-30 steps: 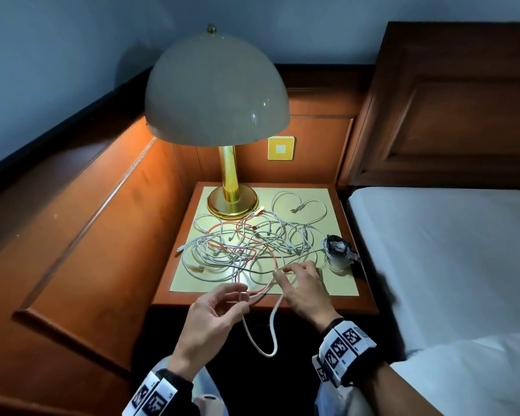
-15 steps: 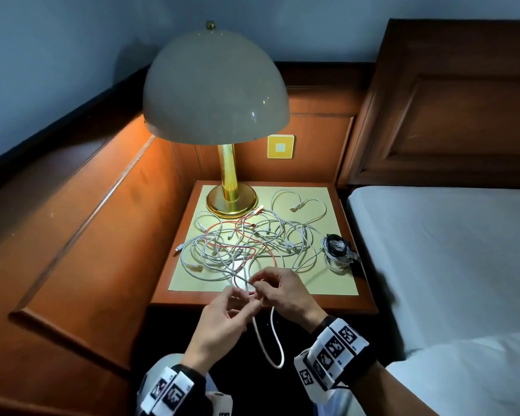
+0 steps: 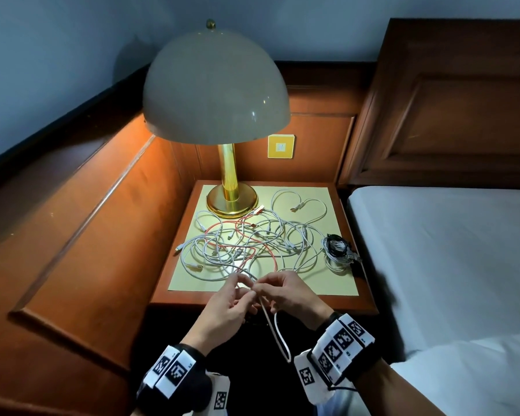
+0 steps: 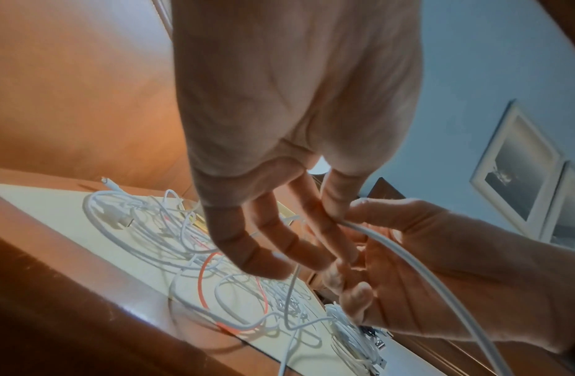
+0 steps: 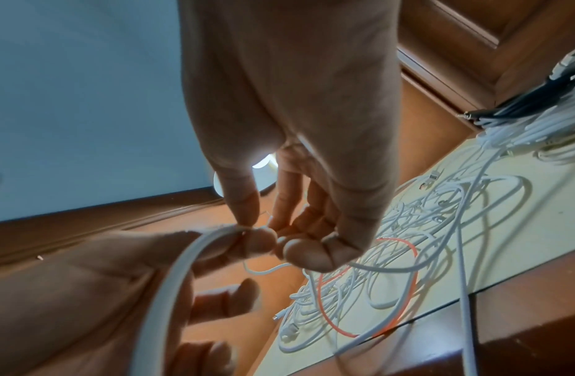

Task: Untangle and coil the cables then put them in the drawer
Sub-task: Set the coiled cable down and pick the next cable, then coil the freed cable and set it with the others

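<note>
— Where were the cables at that moment?

— Most lay in a loose tangle (image 3: 246,238) on the desk (image 3: 336,285), white strands with one orange cable (image 3: 270,250) threaded through. A bundle that looked already coiled (image 3: 338,250) sat at the desk's right edge, near the bed (image 3: 433,235).

— And the hands?

— Close together at the front edge. The left hand (image 3: 227,310) and the right hand (image 3: 287,295) both pinched one white cable (image 3: 279,337) between thumb and fingertips, and a loop of it hung below them.

— How would it handle?

— Light and limp, I'd judge, with a smooth jacket that could slide through a loose pinch. It seemed springy enough to hold a round loop, though it might uncoil if let go.

— Where to take hold?

— On the cord itself, I'd say, close to where the loop closes. Pulling hard would likely tighten the tangle.
</note>
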`<state>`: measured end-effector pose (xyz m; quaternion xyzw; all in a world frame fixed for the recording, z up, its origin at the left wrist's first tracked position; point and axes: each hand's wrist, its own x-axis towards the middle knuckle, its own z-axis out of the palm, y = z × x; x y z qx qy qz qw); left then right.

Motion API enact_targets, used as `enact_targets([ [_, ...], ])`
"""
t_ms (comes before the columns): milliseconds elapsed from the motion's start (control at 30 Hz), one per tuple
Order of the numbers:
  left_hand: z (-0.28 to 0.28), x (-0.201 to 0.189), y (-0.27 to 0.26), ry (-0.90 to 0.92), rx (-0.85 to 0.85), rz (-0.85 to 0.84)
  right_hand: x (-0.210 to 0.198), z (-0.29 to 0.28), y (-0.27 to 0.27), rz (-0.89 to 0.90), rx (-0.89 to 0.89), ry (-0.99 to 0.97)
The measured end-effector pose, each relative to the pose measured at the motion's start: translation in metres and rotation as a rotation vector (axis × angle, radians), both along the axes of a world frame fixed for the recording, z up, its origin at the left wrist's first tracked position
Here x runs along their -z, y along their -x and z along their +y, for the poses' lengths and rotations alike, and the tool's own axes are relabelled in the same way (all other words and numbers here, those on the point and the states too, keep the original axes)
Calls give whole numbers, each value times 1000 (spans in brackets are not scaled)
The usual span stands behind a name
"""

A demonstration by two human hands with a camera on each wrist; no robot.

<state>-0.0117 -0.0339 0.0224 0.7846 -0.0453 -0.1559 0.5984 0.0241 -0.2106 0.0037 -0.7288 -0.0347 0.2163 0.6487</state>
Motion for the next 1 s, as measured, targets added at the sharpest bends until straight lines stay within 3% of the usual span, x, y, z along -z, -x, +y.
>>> enact_targets([
  [67,1,1,-7,-68,6,-30,0,-1,2,-8,33,0],
  [267,4,8,-29,-277,-182,-300,1,3,7,-66,72,-29],
  [467,8,20,-48,-259,-394,-287,-7,8,16,-173,12,11],
  [633,19,33,-52,-106,-485,-18,-22,-2,28,-219,1,-43],
  [800,24,37,-51,-33,-535,103,-34,-14,40,-264,-40,-85],
  [933,14,22,-39,290,-457,298,-30,-18,49,-237,-86,-103],
  [1000,11,20,-34,395,-443,315,-24,-19,52,-198,-156,-61],
])
